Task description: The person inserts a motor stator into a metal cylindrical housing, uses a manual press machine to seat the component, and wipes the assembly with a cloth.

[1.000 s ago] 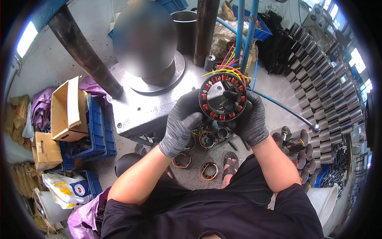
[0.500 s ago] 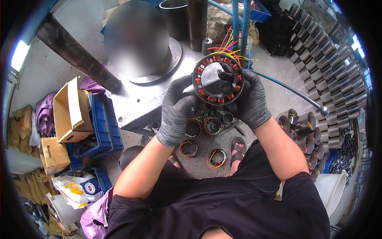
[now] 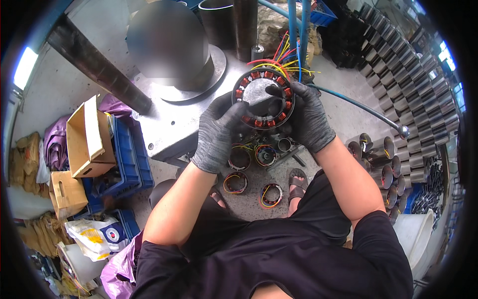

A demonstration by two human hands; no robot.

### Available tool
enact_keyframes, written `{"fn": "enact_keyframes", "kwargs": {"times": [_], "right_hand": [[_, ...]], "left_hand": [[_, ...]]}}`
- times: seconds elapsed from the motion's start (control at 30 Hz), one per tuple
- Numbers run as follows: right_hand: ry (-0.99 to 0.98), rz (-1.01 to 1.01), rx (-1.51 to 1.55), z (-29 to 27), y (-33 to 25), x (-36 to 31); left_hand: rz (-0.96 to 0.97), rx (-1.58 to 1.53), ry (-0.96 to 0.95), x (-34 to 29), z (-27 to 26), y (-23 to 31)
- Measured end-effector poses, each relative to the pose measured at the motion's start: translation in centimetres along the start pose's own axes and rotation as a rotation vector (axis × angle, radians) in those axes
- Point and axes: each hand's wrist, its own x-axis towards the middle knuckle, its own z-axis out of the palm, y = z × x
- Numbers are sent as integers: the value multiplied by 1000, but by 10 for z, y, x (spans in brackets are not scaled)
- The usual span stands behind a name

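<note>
Dark ring (image 3: 259,122) gripped by left hand (image 3: 217,130) and right hand (image 3: 312,121)
Copper-coloured coils (image 3: 269,75) line its inside; red and yellow wires (image 3: 269,62) fan from its far edge.

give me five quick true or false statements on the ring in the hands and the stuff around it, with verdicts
1. The left hand and right hand both hold the copper-wound ring. True.
2. Only the right hand is gloved. False: both are, in grey.
3. Red and yellow wires show at the ring's far edge. True.
4. The cardboard boxes are on the person's right. False: the cardboard boxes are on the left.
5. Another wired ring lies on the floor. True.
</note>
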Motion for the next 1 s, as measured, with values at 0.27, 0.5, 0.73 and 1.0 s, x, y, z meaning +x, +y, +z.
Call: {"fn": "enact_keyframes", "kwargs": {"times": [0.27,0.5,0.73,1.0], "right_hand": [[-22,17,-3,-8,-6,4],[-20,-6,-92,-8,-4,0],[103,-216,-133,-6,11,1],[150,-646,-353,8,20,-6]], "left_hand": [[132,-171,25,6,-8,12],[171,-185,69,14,-28,19],[226,-222,38,9,-28,24],[231,-241,57,11,-25,21]]}}
